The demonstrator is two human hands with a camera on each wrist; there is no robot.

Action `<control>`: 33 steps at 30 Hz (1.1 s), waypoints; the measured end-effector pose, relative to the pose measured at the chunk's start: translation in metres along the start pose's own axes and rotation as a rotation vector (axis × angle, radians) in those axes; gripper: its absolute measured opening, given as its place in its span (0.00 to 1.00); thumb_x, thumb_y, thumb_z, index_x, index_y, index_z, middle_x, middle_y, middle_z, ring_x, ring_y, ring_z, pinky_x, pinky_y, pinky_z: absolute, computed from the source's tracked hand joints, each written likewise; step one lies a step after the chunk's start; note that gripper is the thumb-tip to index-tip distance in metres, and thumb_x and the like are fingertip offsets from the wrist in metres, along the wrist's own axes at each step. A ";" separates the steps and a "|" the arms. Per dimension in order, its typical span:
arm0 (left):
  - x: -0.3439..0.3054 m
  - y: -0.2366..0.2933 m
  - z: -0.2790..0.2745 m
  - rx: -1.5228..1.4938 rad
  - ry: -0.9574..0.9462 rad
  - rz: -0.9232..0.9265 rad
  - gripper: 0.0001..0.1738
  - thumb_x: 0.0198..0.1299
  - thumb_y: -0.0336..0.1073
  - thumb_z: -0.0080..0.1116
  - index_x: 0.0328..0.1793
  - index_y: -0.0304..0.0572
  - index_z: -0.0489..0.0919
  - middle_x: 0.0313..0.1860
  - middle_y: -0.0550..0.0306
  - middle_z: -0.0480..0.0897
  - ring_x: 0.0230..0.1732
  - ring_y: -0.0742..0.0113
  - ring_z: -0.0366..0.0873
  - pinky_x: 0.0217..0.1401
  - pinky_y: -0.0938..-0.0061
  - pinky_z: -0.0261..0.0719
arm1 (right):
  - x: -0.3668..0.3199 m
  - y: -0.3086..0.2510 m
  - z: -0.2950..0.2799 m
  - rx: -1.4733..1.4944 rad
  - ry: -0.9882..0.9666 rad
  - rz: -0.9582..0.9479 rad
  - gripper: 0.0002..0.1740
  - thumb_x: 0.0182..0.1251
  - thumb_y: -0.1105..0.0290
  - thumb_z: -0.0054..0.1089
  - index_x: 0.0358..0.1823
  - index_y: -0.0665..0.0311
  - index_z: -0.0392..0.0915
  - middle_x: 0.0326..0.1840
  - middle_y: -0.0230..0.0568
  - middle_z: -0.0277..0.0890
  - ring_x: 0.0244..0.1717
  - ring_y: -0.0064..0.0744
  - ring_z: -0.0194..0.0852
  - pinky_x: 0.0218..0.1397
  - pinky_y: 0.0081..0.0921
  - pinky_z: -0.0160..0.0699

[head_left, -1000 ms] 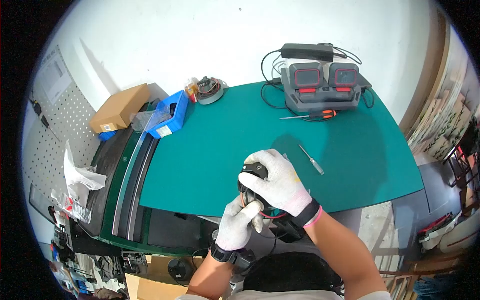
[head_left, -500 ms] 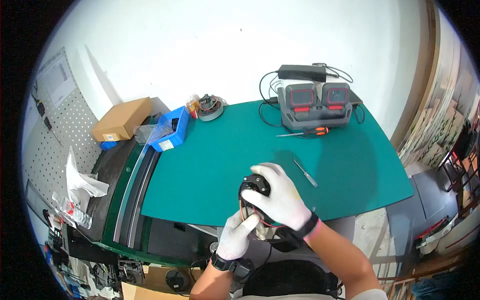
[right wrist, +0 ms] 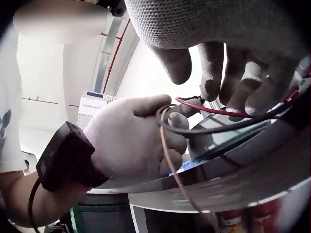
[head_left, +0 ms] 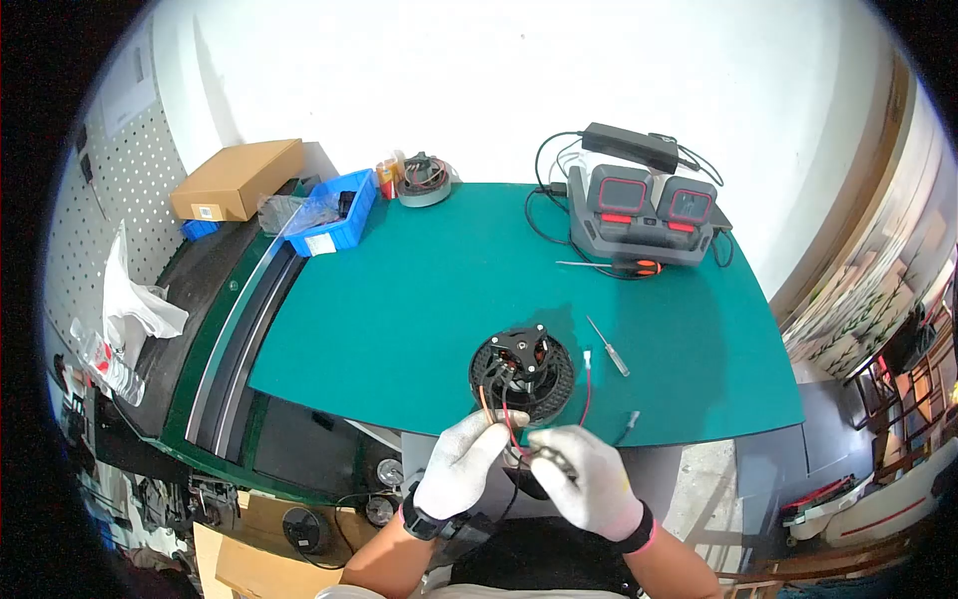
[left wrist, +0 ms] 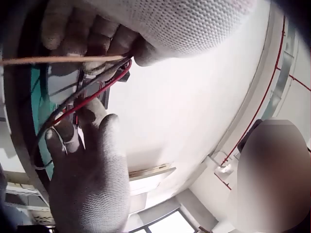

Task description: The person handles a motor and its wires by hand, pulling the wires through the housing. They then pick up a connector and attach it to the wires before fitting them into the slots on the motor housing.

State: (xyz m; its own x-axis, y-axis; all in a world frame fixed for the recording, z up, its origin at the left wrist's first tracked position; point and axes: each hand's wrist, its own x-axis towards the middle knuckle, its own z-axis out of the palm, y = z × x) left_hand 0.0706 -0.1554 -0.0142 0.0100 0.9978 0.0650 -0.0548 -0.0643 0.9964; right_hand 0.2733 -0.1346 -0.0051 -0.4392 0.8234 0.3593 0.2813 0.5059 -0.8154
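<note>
A round black motor unit [head_left: 559,384] with a textured rim and bolted bracket sits at the green table's front edge. My left hand [head_left: 464,467], in a white knit glove, pinches its wires between thumb and fingers. In the left wrist view an orange wire [left wrist: 58,60], a dark wire [left wrist: 77,92] and a red wire [left wrist: 95,95] run out of that pinch. Just to the right, my gloved right hand [head_left: 589,484] has its thumb apart from the fingers. Its lower fingers [right wrist: 239,99] overlap the dark and red wires in the right wrist view.
A small screwdriver [head_left: 609,349] and a red lead [head_left: 587,394] with a white connector lie right of the motor. Behind are an orange-handled screwdriver [head_left: 637,268] and a dual charger [head_left: 639,225]. A blue bin [head_left: 349,232] and another round unit [head_left: 425,185] stand at the back left.
My right hand has let go of the motor unit and moved down beside the wires. The unit now sits at the table edge. My left hand still pinches the wires.
</note>
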 end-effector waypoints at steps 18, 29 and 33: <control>-0.002 0.005 -0.009 -0.040 0.002 -0.121 0.19 0.85 0.41 0.54 0.58 0.34 0.90 0.31 0.65 0.85 0.30 0.83 0.74 0.33 0.83 0.71 | -0.002 -0.002 0.029 0.117 -0.073 -0.116 0.10 0.74 0.72 0.65 0.53 0.64 0.81 0.41 0.50 0.84 0.40 0.58 0.84 0.42 0.47 0.80; 0.007 0.003 -0.003 -0.107 0.068 -0.105 0.17 0.78 0.41 0.63 0.54 0.32 0.91 0.32 0.64 0.87 0.28 0.81 0.76 0.32 0.81 0.69 | -0.002 0.000 0.023 0.089 -0.120 -0.039 0.10 0.79 0.72 0.60 0.55 0.69 0.84 0.42 0.52 0.86 0.38 0.52 0.88 0.42 0.40 0.83; 0.007 -0.004 -0.011 -0.208 -0.011 -0.180 0.14 0.77 0.35 0.63 0.56 0.30 0.90 0.32 0.63 0.87 0.29 0.82 0.76 0.31 0.84 0.69 | -0.004 -0.006 0.025 0.338 -0.135 0.209 0.11 0.79 0.73 0.60 0.55 0.73 0.83 0.38 0.51 0.86 0.36 0.42 0.89 0.40 0.35 0.83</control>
State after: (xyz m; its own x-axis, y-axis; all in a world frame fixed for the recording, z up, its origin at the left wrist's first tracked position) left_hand 0.0601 -0.1481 -0.0188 0.0491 0.9926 -0.1107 -0.2553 0.1196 0.9594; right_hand 0.2520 -0.1477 -0.0134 -0.5164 0.8471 0.1255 0.0909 0.2000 -0.9756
